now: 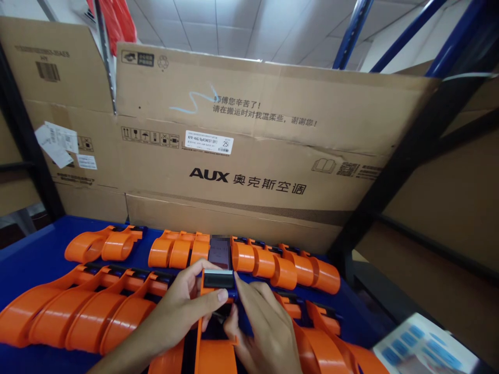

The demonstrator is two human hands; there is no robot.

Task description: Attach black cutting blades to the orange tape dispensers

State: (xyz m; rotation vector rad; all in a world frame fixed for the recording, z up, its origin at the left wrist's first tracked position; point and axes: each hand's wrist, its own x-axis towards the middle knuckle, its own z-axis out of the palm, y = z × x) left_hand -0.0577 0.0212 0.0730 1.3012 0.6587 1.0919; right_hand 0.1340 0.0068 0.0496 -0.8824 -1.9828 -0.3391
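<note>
An orange tape dispenser (pixel 217 356) is held up at the centre, its toothed silver cutter edge and dark front plate turned toward me. My left hand (pixel 187 296) grips its left side, the thumb lying across the front by the dark plate. From the right, my right hand (pixel 265 322) closes around the dispenser's blue and dark parts, its fingertips partly hidden. Just beyond the cutter edge stands a dark, phone-like rectangle (pixel 220 252).
Several more orange dispensers (pixel 91 317) line both sides of the blue work surface (pixel 23 270) in two rows. A large cardboard sheet (pixel 249 150) stands behind. Dark rack posts (pixel 390 171) rise at the sides. At the lower right lies a printed white sheet (pixel 424 345).
</note>
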